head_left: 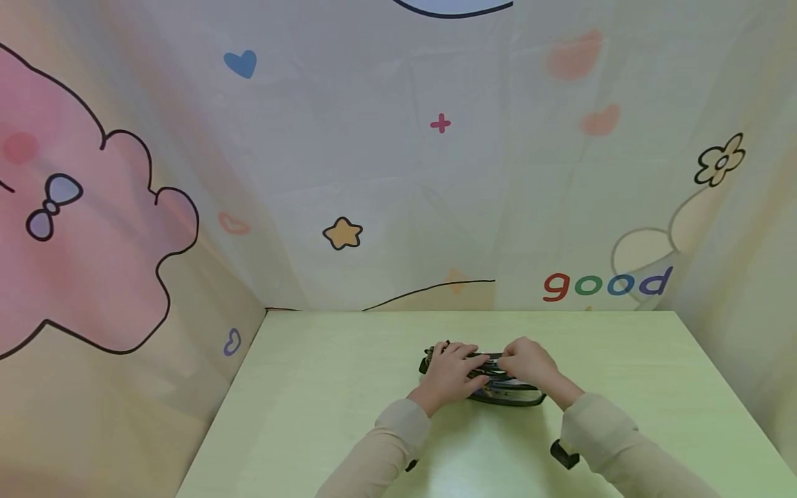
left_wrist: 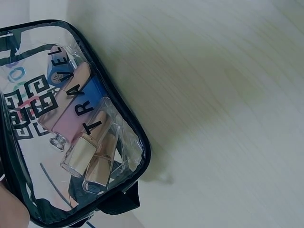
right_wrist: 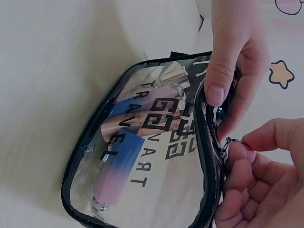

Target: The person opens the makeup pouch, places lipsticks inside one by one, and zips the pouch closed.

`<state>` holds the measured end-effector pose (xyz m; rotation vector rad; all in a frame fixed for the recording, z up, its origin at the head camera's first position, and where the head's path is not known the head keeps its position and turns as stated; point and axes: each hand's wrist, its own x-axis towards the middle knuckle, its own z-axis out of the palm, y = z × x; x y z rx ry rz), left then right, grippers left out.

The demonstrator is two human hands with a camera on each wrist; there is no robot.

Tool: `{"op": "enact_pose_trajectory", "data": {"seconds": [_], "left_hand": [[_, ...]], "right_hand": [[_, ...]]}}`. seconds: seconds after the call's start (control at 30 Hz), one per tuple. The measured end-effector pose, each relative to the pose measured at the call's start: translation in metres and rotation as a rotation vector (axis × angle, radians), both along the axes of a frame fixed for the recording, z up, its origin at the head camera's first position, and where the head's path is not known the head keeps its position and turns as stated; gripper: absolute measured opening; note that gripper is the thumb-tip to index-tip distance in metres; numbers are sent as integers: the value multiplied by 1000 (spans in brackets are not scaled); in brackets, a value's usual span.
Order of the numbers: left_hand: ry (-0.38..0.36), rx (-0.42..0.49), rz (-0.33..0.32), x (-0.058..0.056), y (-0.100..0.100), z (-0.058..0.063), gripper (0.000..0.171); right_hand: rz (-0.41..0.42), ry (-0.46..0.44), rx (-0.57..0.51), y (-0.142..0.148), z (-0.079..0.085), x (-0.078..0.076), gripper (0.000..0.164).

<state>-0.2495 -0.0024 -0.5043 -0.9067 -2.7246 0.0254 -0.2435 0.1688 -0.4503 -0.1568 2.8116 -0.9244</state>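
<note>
A clear travel pouch (head_left: 507,402) with black trim stands on the table under both hands. My left hand (head_left: 453,373) grips its top edge; in the right wrist view the thumb (right_wrist: 218,83) lies on the near side and fingers are behind. My right hand (head_left: 530,364) pinches a small metal ring, the zipper pull (right_wrist: 232,140), at the pouch's top edge. Through the clear side show a blue-and-pink tube (right_wrist: 118,166) and gold-toned cosmetic tubes (left_wrist: 99,168). How far the zipper is open I cannot tell.
The pale table (head_left: 311,387) extends around the pouch on all sides. Behind it hangs a printed cloth backdrop (head_left: 398,173) with hearts, a star and the word "good". A black strap tab (left_wrist: 121,202) sticks out from the pouch's corner.
</note>
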Motion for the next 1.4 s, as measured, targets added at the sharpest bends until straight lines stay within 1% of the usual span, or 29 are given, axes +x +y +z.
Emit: {"op": "enact_pose_trajectory", "data": {"seconds": [0.23,0.37,0.5,0.67,0.77,0.83,0.97,1.07,1.23,1.4], "left_hand": [[-1,24,1,0,0,0,41],[-1,34,-2,0,0,-1,41],[10,47,-6,-1,1,-2,40],[43,76,-15,0,0,-1,39],[66,81,-13,1,-1,-1,41],[72,75,-9,0,-2,-1,43],[56,74,4,-2,-6,-4,46],[31,91,20,-4,-11,-7,47],[6,116,26,-4,-19,-7,47],[-11,115,26,-3,-21,-4,48]], "right_hand": [[7,-9,29,-5,-1,-3,24],[12,-14,36,-8,-1,-3,27],[12,-12,50,-14,0,-3,32],[16,-15,45,-18,0,-4,35],[12,-29,23,-18,-1,-4,35],[3,-58,0,-16,0,-4,33],[-22,-106,-43,-8,-2,-5,24],[-36,-118,-73,0,-4,-7,19],[-45,-133,-135,12,-6,-7,24],[-39,-150,-173,20,-5,-5,28]]}}
